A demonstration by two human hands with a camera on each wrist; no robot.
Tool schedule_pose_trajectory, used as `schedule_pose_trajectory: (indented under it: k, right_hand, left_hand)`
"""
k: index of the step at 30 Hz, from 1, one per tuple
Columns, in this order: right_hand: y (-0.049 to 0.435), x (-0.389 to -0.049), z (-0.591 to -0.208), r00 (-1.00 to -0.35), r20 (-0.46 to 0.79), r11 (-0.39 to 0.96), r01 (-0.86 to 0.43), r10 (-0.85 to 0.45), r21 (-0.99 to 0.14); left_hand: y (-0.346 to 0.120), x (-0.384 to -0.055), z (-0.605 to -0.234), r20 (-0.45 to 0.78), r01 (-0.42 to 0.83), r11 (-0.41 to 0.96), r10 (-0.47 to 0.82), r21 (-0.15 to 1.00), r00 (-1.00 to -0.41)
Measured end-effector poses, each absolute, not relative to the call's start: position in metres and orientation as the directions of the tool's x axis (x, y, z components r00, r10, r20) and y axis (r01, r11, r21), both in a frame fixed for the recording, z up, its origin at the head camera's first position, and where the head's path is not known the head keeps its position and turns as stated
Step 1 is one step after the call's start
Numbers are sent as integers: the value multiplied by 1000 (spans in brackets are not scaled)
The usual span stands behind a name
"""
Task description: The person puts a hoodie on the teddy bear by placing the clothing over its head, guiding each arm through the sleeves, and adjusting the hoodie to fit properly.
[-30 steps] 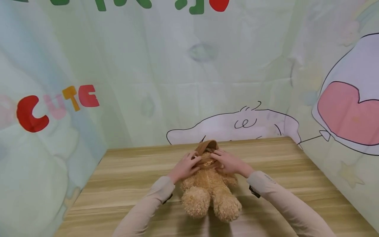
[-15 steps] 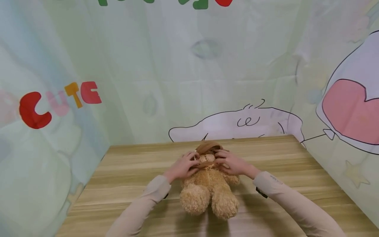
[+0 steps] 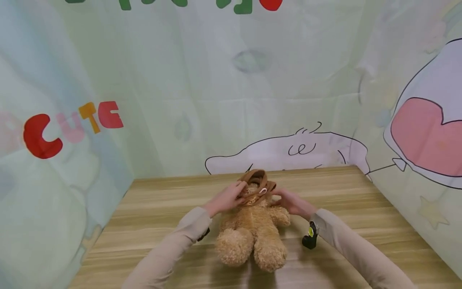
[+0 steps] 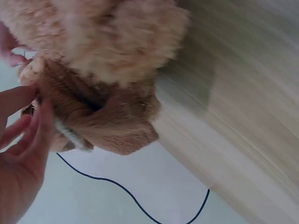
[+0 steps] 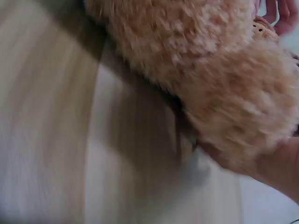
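Observation:
A tan plush teddy bear lies on its back, feet toward me. Brown cloth, with loop-like bands and a small bear-face emblem, is bunched around its head and partly covers the face. My left hand is at the left of the head; in the left wrist view, its thumb and fingers pinch the edge of the brown cloth. My right hand is beside the bear's head and arm. In the right wrist view, the fluffy arm hides its fingers, so their hold is unclear.
The bear lies on a wood-grain table. Behind it hangs a printed backdrop, which also covers both sides. A black device is strapped at my right wrist.
The cloth's band has shifted from below the bear's muzzle up over the face, and its loops stand higher. My right hand has moved off the face to the side of the head.

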State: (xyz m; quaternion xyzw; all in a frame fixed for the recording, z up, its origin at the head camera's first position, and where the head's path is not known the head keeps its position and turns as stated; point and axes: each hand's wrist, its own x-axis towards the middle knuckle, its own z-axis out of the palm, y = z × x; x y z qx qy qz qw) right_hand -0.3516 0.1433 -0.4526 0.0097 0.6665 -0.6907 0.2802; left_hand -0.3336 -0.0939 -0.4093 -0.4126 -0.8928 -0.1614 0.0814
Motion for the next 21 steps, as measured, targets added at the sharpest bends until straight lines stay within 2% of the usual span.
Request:
schedule_pose_trajectory:
  k: [2, 4, 6, 9, 12, 14, 18, 21]
  right_hand:
    - [140, -353, -458, -789, -409, 82, 420, -459, -904]
    - [136, -355, -462, -768, -386, 79, 405, -510, -911]
    - [133, -356, -464, -772, -357, 51, 391, -526, -919]
    - [129, -354, -458, -812, -295, 25, 328, -504, -944]
    - [124, -351, -439, -864, -172, 64, 161, -473, -985]
    - [121, -349, -424, -874, -71, 121, 14, -481, -993]
    - [110, -345, -389, -851, 120, 299, -307, -512, -903]
    - [104, -343, -362, -829, 209, 425, -462, -518, -779]
  left_hand:
    - [-97, -334, -408, 185, 710, 628, 693, 319, -697]
    - [-102, -334, -408, 117, 670, 648, 681, 362, -723]
    - [-108, -333, -408, 84, 631, 658, 662, 411, -745]
    - [-115, -329, -406, 46, 509, 604, 615, 613, -787]
    - [-116, -324, -401, 3, 287, 452, 532, 845, -847]
    - [-114, -321, -397, -35, 145, 317, 500, 937, -865]
    - [-106, -311, -389, -79, -41, 89, 485, 995, -871]
    - [-103, -300, -384, -47, -28, 44, 511, 999, -858]
